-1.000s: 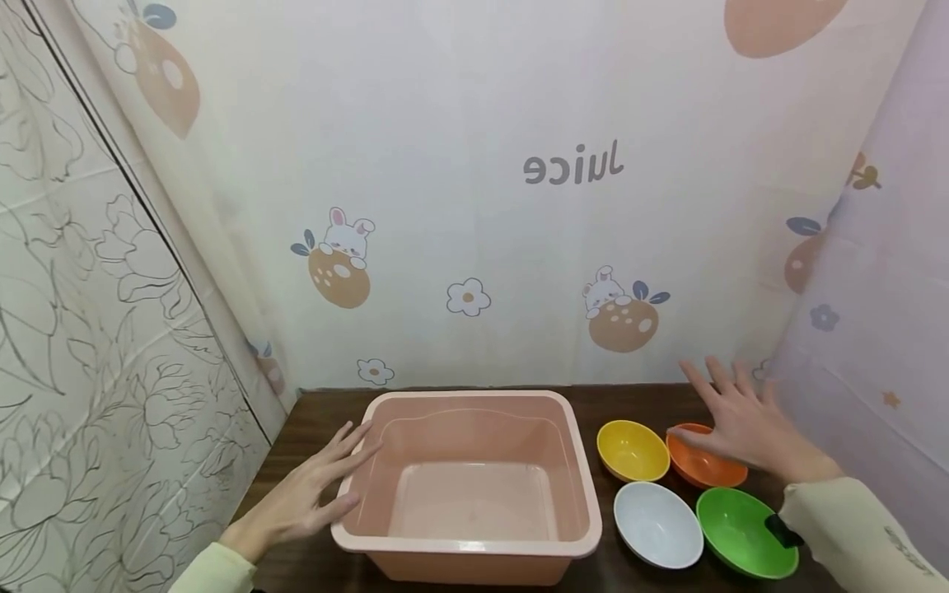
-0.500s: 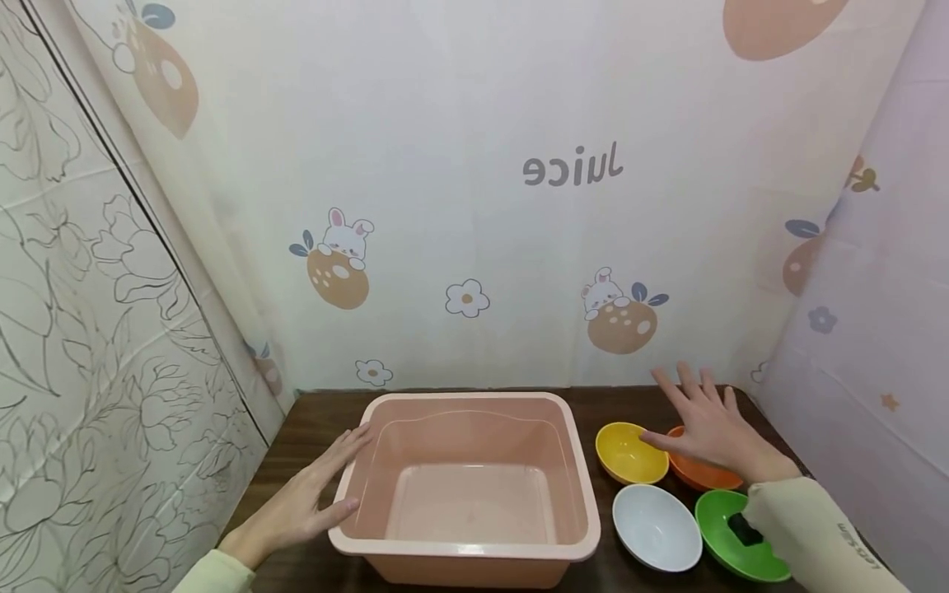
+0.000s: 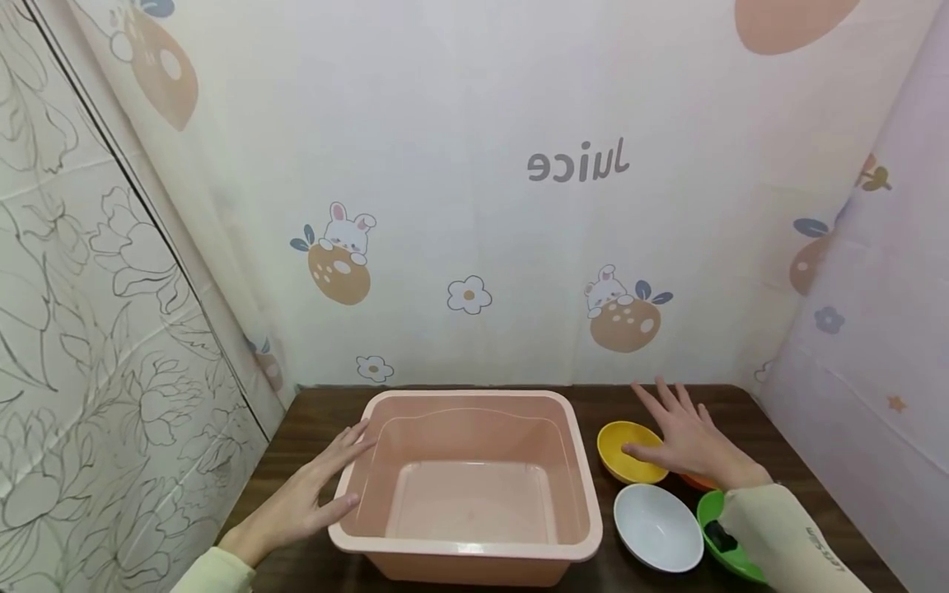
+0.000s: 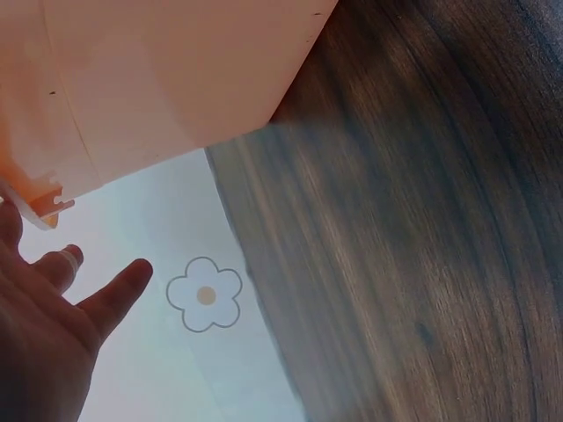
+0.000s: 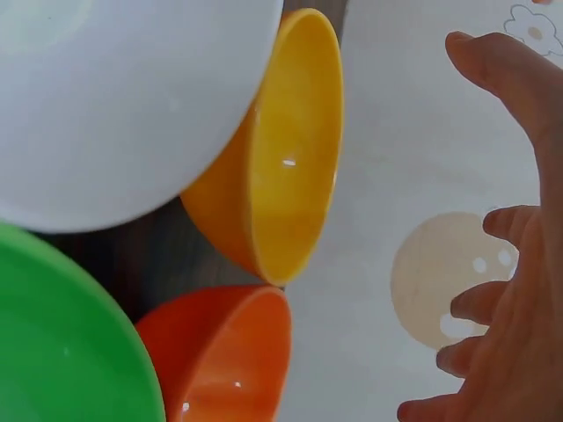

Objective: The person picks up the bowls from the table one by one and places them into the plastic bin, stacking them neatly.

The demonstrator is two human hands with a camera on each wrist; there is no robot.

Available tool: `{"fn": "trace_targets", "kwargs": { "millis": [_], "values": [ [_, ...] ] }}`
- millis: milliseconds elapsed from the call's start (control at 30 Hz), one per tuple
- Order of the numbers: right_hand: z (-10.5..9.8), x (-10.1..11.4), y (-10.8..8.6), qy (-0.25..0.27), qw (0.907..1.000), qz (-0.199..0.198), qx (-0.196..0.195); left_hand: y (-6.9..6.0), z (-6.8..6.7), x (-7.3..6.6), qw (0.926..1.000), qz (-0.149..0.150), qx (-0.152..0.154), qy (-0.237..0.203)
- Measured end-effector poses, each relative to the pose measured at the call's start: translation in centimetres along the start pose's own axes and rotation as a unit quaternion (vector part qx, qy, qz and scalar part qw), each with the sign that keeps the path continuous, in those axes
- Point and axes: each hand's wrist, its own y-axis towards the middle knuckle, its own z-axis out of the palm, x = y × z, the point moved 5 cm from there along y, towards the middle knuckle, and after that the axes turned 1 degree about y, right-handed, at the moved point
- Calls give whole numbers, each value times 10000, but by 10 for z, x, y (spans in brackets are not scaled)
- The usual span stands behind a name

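Note:
A pink plastic basin point(image 3: 474, 548) stands on the dark wooden table, with nothing inside it. My left hand point(image 3: 307, 494) is at the basin's left rim, fingers spread and extended; the left wrist view shows its fingertips point(image 4: 132, 280) by the basin's outer wall. Over the bowls at the right hovers my right hand point(image 3: 689, 441), holding nothing. Beneath its thumb lies a yellow bowl point(image 3: 623, 461). The orange bowl point(image 5: 233, 360) is mostly hidden under that hand in the head view. A white bowl point(image 3: 658, 527) and a green bowl point(image 3: 730, 556) sit nearer, the green one partly behind the sleeve.
The table point(image 3: 786, 461) runs back to a printed curtain point(image 3: 474, 206). More curtain hangs at the left and right sides. The four bowl colours stand close together, right of the basin.
My right hand has moved left, from above the orange bowl toward the yellow one, covering more of the orange and green bowls. The left hand has barely moved.

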Motion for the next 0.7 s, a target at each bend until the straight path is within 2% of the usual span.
{"fn": "trace_targets", "kwargs": {
  "millis": [267,433,700],
  "values": [
    [11,8,7,-57,9999,-74,133,1,0,1,10000,10,43,-64],
    [15,13,9,39,9995,-70,300,3,-2,1,9999,-30,121,86],
    [23,18,15,-9,9988,-277,400,1,-3,1,9996,106,133,218]
  ]
}}
